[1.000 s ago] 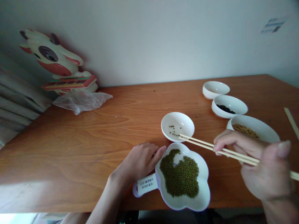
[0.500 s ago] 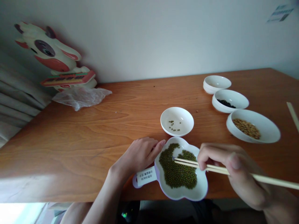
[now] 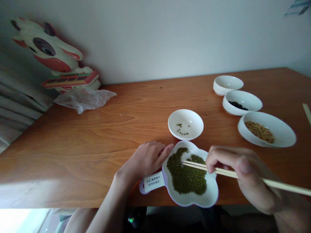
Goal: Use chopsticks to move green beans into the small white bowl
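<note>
My right hand (image 3: 243, 174) is closed around a pair of wooden chopsticks (image 3: 227, 173). Their tips are close together among the green mung beans (image 3: 188, 179), at a bare patch; whether a bean sits between them cannot be made out. The beans lie in a white flower-shaped dish (image 3: 212, 195) with a lilac rim and a labelled handle (image 3: 154, 182). At the dish's left edge, my left hand (image 3: 149, 160) has its thumb against the rim, its other fingers bent and partly hidden. Just behind stands a white bowl (image 3: 194, 119) holding several mung beans.
On the right stand a bowl of tan beans (image 3: 286, 131), a bowl of black beans (image 3: 252, 100) and another white bowl (image 3: 228, 84). A pale stick (image 3: 307, 113) shows at the right edge. Far left are a cow-shaped toy keyboard (image 3: 55, 58) and a clear plastic bag (image 3: 85, 99).
The view has shifted slightly. The chopstick tips have moved a little within the bare patch among the mung beans; both hands otherwise keep nearly the same pose.
</note>
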`<state>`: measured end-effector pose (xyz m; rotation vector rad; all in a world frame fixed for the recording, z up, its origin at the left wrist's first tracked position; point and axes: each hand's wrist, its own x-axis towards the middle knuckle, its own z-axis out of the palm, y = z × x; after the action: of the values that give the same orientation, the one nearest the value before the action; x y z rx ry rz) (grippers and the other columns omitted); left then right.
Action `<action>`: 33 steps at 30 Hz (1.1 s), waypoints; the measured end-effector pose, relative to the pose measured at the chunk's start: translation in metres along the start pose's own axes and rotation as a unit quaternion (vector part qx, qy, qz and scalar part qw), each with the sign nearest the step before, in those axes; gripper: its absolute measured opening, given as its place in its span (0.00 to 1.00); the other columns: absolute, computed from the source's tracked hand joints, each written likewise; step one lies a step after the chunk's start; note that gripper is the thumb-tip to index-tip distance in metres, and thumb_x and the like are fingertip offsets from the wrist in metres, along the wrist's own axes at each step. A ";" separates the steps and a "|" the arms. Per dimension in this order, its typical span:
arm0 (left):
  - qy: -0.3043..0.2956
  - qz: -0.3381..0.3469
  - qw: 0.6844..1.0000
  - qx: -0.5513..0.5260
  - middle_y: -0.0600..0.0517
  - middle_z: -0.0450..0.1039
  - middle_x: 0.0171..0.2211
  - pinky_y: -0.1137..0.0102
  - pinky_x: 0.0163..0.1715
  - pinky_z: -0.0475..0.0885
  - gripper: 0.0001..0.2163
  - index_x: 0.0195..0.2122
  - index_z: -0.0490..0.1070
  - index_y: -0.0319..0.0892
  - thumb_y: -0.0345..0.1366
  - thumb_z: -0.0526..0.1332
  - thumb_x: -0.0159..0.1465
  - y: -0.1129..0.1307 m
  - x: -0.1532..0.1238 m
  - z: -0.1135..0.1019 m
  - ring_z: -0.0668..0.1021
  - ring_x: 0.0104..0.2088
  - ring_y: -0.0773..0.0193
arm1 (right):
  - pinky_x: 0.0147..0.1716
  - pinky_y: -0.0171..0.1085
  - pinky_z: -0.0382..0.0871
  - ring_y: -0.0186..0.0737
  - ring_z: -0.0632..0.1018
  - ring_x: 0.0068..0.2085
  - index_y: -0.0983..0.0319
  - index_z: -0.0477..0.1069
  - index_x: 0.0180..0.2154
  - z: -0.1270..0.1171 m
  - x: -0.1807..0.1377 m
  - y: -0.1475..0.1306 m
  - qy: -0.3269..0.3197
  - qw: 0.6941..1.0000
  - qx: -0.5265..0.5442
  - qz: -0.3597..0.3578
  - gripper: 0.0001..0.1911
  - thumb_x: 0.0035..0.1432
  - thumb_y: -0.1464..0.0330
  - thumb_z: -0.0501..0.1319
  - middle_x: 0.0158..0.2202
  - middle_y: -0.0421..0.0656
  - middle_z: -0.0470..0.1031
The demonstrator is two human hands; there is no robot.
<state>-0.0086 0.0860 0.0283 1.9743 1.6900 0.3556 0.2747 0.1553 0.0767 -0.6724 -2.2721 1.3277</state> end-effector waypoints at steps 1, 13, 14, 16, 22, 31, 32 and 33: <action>0.001 0.000 1.000 0.000 0.49 0.80 0.34 0.64 0.41 0.70 0.29 0.35 0.74 0.43 0.52 0.42 0.82 0.000 0.000 0.000 0.81 0.35 0.60 | 0.29 0.39 0.61 0.39 0.71 0.28 0.59 0.72 0.32 -0.001 -0.001 0.001 0.000 1.000 0.004 0.007 0.39 0.73 0.38 0.38 0.28 0.42 0.73; 0.000 -0.002 1.000 -0.004 0.48 0.79 0.33 0.65 0.40 0.70 0.29 0.34 0.74 0.42 0.52 0.43 0.82 0.001 0.000 -0.001 0.79 0.34 0.61 | 0.29 0.39 0.60 0.39 0.71 0.28 0.59 0.71 0.32 -0.004 -0.002 0.000 -0.024 1.000 0.009 0.016 0.40 0.71 0.36 0.38 0.29 0.42 0.73; -0.001 -0.002 1.000 -0.004 0.49 0.79 0.33 0.65 0.40 0.70 0.29 0.34 0.74 0.42 0.52 0.43 0.82 0.001 0.000 -0.001 0.79 0.34 0.61 | 0.29 0.39 0.60 0.38 0.71 0.28 0.59 0.71 0.32 -0.004 -0.001 -0.001 -0.025 1.000 0.008 0.014 0.40 0.72 0.36 0.38 0.28 0.42 0.72; -0.001 -0.001 1.000 -0.003 0.49 0.79 0.33 0.65 0.41 0.70 0.29 0.34 0.74 0.42 0.52 0.42 0.82 0.001 -0.001 -0.001 0.80 0.34 0.61 | 0.29 0.39 0.60 0.38 0.71 0.28 0.59 0.71 0.32 -0.002 0.001 -0.002 -0.029 1.000 0.009 0.008 0.40 0.72 0.37 0.39 0.28 0.41 0.72; -0.002 -0.001 1.000 0.001 0.49 0.79 0.33 0.64 0.41 0.70 0.29 0.35 0.74 0.43 0.52 0.42 0.82 0.001 -0.001 -0.001 0.80 0.34 0.61 | 0.30 0.38 0.61 0.36 0.71 0.28 0.59 0.70 0.33 0.001 0.005 -0.001 -0.036 0.999 -0.002 -0.016 0.37 0.76 0.41 0.38 0.29 0.41 0.72; 0.006 0.006 1.000 -0.001 0.49 0.81 0.33 0.64 0.41 0.70 0.29 0.35 0.75 0.42 0.52 0.42 0.82 -0.001 -0.001 0.002 0.80 0.35 0.60 | 0.31 0.38 0.61 0.36 0.72 0.30 0.59 0.70 0.33 0.005 0.004 0.002 -0.031 0.999 0.002 -0.020 0.35 0.77 0.44 0.38 0.30 0.41 0.73; 0.007 0.005 1.000 0.002 0.48 0.81 0.33 0.64 0.41 0.70 0.29 0.35 0.75 0.42 0.52 0.42 0.82 -0.001 -0.001 0.002 0.80 0.35 0.60 | 0.31 0.38 0.61 0.36 0.72 0.30 0.59 0.70 0.33 0.005 0.004 0.002 -0.028 0.999 0.002 -0.025 0.35 0.77 0.44 0.38 0.29 0.41 0.73; 0.007 0.006 1.000 0.003 0.49 0.81 0.34 0.64 0.41 0.70 0.29 0.35 0.75 0.42 0.52 0.42 0.82 -0.001 -0.001 0.001 0.80 0.35 0.60 | 0.31 0.38 0.62 0.36 0.72 0.29 0.59 0.71 0.33 0.005 0.004 0.003 -0.025 0.999 0.003 -0.028 0.35 0.77 0.45 0.39 0.29 0.41 0.73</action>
<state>-0.0085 0.0846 0.0270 1.9916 1.6913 0.3695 0.2695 0.1553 0.0718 -0.5753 -2.3077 1.3382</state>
